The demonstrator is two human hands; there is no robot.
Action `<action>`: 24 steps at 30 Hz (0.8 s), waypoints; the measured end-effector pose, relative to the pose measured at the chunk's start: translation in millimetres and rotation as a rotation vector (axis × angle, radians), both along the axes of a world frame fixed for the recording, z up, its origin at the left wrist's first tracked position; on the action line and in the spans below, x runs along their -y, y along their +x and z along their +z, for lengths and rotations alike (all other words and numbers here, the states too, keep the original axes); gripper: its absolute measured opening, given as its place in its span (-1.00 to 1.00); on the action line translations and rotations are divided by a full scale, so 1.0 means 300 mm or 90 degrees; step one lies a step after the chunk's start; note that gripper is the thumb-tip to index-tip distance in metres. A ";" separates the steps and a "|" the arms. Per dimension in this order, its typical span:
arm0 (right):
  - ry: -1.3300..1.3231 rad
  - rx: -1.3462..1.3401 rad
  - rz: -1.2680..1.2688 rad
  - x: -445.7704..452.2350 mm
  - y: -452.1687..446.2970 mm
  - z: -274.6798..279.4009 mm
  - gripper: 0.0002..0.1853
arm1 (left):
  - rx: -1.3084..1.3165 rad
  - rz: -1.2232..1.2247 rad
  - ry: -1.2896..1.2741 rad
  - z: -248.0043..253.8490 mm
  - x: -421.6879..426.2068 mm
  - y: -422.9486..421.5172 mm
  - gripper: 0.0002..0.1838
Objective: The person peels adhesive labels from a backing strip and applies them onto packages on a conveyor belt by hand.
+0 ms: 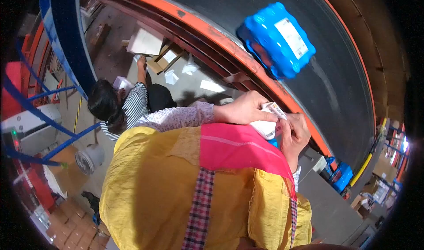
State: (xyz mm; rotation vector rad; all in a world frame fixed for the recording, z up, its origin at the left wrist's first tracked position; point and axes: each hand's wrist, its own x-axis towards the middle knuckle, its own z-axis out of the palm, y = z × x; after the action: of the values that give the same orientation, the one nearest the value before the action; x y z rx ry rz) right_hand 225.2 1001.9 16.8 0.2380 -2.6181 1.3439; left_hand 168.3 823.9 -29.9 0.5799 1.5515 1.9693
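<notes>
In front of my chest, both hands meet at a small bundle of white printed labels [265,125], folded or rolled, with dark print and a little orange on the upper part. My left hand [242,109] grips it from the left, thumb across the top. At its right side my right hand [295,137] is closed, with thumb and fingertips pinching the label edge. A blue plastic-wrapped package [279,40] bearing a white label [291,38] lies on the black conveyor belt [349,73] beyond my hands. A bit of blue shows just beneath the labels.
An orange conveyor rail [229,47] runs between my hands and the belt. To the left, a person in a striped top [134,102] reaches toward an open cardboard box [165,58], with papers on the floor. More blue packages [340,177] sit at right beside a grey surface [324,203].
</notes>
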 end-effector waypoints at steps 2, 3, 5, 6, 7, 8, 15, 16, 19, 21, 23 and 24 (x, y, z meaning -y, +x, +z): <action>0.067 -0.082 0.004 -0.009 0.013 -0.003 -0.81 | -0.005 0.026 -0.078 0.011 0.004 0.004 -0.83; 0.107 -0.128 -0.009 -0.015 0.017 0.002 -0.81 | -0.017 0.024 -0.113 0.017 0.006 -0.003 -0.81; 0.118 -0.197 -0.047 -0.045 0.037 0.022 -0.82 | -0.132 0.176 -0.146 -0.103 0.014 -0.028 -0.78; 0.051 -0.240 -0.097 -0.074 0.052 0.011 -0.82 | -0.133 0.235 -0.050 -0.082 0.034 -0.049 -0.73; -0.013 -0.290 -0.145 -0.102 0.080 -0.008 -0.81 | -0.157 0.315 -0.023 -0.116 0.059 -0.051 -0.69; -0.095 -0.263 -0.261 -0.130 0.119 -0.028 -0.79 | -0.164 0.389 -0.134 -0.084 0.063 -0.059 -0.70; -0.336 -0.198 -0.629 -0.485 0.221 -0.138 -0.71 | 0.155 0.352 0.071 -0.149 0.005 -0.057 -0.52; -0.345 -0.189 -0.647 -0.467 0.187 -0.162 -0.71 | 0.153 0.311 0.094 -0.166 0.025 -0.091 -0.43; -0.369 -0.173 -0.673 -0.482 0.189 -0.197 -0.72 | 0.055 0.242 0.086 -0.158 0.012 -0.063 -0.33; -0.389 -0.158 -0.695 -0.497 0.204 -0.212 -0.74 | 0.011 0.175 -0.010 -0.082 0.018 -0.023 -0.42; -0.342 -0.176 -0.696 -0.529 0.189 -0.263 -0.77 | -0.211 0.068 -0.080 -0.090 0.070 -0.062 -0.54; -0.267 -0.150 -0.692 -0.538 0.194 -0.266 -0.79 | -0.271 -0.100 -0.099 0.011 0.075 -0.087 -0.62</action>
State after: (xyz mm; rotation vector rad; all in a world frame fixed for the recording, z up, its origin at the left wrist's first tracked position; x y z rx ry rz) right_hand 283.4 1163.3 -63.0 -0.8863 -1.6826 1.2322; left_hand 142.2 801.6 -26.7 1.0715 1.8237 1.6614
